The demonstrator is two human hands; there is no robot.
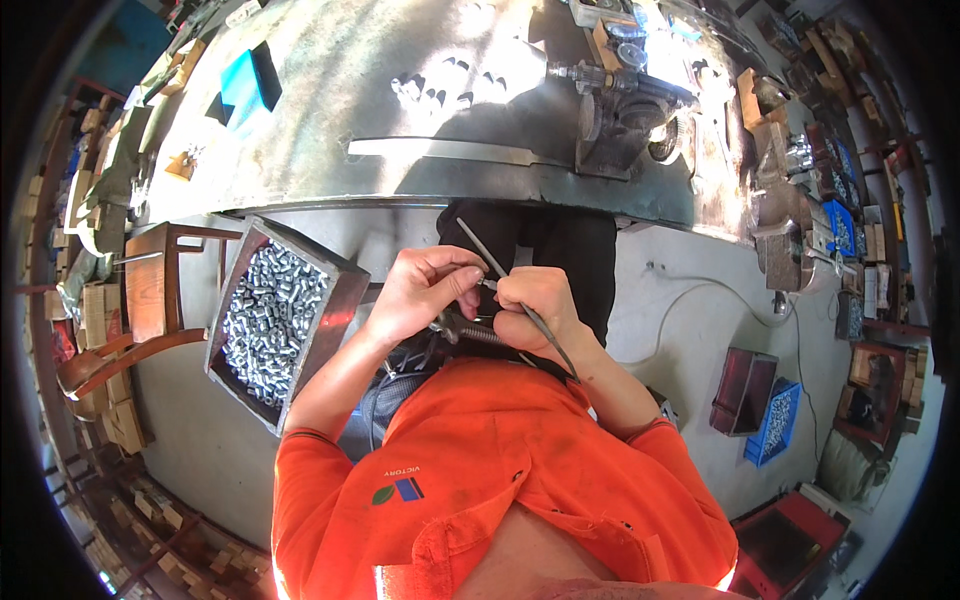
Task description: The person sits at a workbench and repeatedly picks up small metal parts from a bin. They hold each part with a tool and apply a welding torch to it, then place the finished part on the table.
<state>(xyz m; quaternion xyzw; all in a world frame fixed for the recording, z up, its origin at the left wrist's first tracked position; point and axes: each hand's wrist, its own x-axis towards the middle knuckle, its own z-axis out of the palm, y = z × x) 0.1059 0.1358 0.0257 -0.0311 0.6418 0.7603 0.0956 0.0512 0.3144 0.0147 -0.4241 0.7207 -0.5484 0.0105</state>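
Observation:
My left hand [420, 290] and my right hand [540, 305] meet in front of my chest, above my lap. My right hand grips a thin dark metal rod [480, 245] that sticks up to the left and down past my wrist. My left hand pinches a small metal part [487, 283] right at the rod, fingertips touching those of the right hand. A coiled spring-like piece [480, 335] shows just beneath the hands. I wear an orange shirt.
A square metal box [340, 300] full of small shiny cylindrical parts stands at my left. Ahead is a large metal workbench [400, 100] with a vise [620, 120] and a long flat bar [450, 150]. A wooden chair [150, 290] is at the left; crates sit on the floor at right.

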